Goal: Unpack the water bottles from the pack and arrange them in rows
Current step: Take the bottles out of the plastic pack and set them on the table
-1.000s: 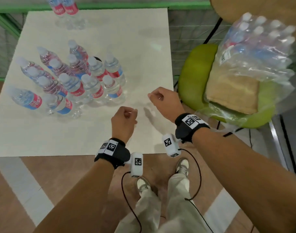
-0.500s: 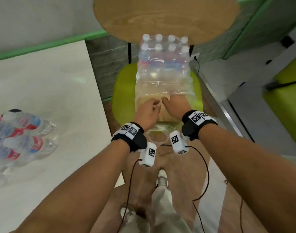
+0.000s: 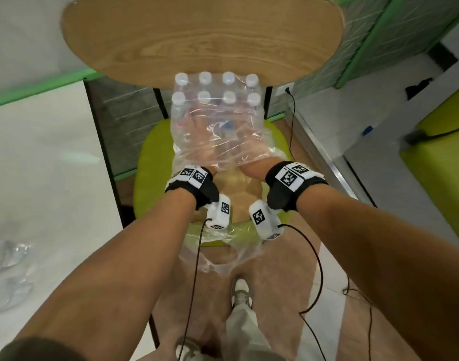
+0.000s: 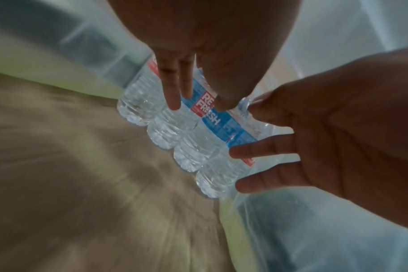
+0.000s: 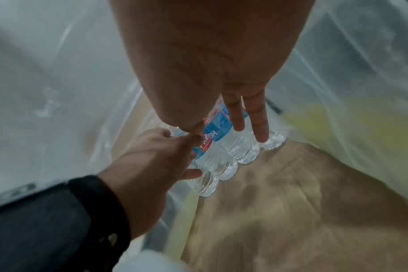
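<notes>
both my hands are inside the torn clear wrap of the pack (image 3: 218,131), which sits on a cardboard sheet (image 3: 236,183) on the lime-green stool (image 3: 147,173) at about 12 o'clock from me, just under the round wooden tabletop (image 3: 202,37). eight white caps show in two rows of four at the far end of the pack.

my left hand (image 4: 198,55) has its fingers (image 4: 172,86) straight and spread, tips reaching down onto the row of bottles (image 4: 175,132), not curled round any of them. my right hand (image 5: 210,64) is the same, fingers (image 5: 259,125) straight along a bottle (image 5: 240,145) at the end of the row. the two hands sit side by side, thumbs nearly meeting; neither grips anything.

the nearest label is blue and red and reads "refresh" in white; the smaller print is too blurred to read.

at 9 o'clock, on the white table (image 3: 54,178), a few unpacked bottles (image 3: 4,277) show at the frame edge, blurred. black wristbands carry square black-and-white marker tags (image 3: 288,178).
</notes>
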`<act>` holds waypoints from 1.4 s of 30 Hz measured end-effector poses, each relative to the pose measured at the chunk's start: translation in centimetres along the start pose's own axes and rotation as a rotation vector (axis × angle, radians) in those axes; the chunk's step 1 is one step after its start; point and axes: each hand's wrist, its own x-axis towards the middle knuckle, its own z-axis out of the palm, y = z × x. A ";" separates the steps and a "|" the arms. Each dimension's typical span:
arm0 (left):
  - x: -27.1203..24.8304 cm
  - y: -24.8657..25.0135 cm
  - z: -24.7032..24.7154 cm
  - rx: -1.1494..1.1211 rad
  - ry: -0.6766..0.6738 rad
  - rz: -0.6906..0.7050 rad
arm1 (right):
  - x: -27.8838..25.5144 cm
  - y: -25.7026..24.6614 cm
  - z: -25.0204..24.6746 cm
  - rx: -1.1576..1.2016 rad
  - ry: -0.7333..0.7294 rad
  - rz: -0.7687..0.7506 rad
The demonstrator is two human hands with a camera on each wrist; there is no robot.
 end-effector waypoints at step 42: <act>-6.0 -6.3 13.7 -0.602 0.742 0.467 | -7.3 -5.2 8.4 -0.090 0.239 0.047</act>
